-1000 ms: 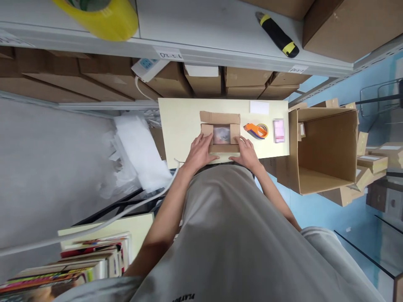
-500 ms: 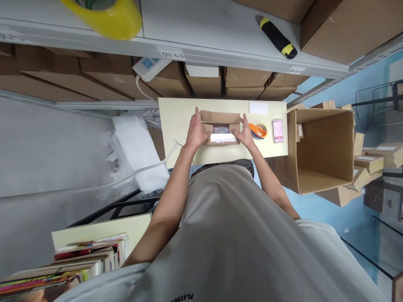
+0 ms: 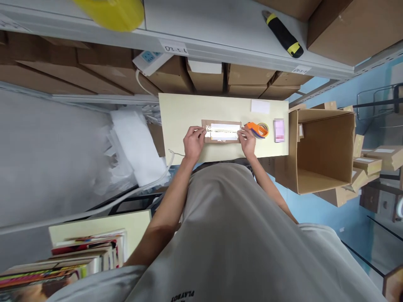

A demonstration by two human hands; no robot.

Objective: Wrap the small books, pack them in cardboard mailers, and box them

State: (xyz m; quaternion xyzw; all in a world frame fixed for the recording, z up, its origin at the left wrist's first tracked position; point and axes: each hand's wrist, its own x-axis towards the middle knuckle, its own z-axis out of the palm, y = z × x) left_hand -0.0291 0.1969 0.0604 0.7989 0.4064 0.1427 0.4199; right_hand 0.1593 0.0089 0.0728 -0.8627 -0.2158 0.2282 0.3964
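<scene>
A small brown cardboard box (image 3: 222, 132) lies on the pale yellow table (image 3: 179, 121), its flaps folded down and shiny tape strips across its top. My left hand (image 3: 193, 142) grips the box's left end with curled fingers. My right hand (image 3: 247, 140) grips its right end the same way. An orange tape dispenser (image 3: 258, 129) sits just right of my right hand.
A pink pad (image 3: 278, 130) and a white card (image 3: 260, 106) lie at the table's right. A large open carton (image 3: 324, 151) stands to the right. Overhead shelf holds a yellow tape roll (image 3: 113, 12) and utility knife (image 3: 283, 35). White foam sheets (image 3: 135, 147) lie left; books (image 3: 85, 256) at lower left.
The box's flaps, open a second ago with the contents showing, are now folded shut. Both hands moved from the near side up to the box's two ends.
</scene>
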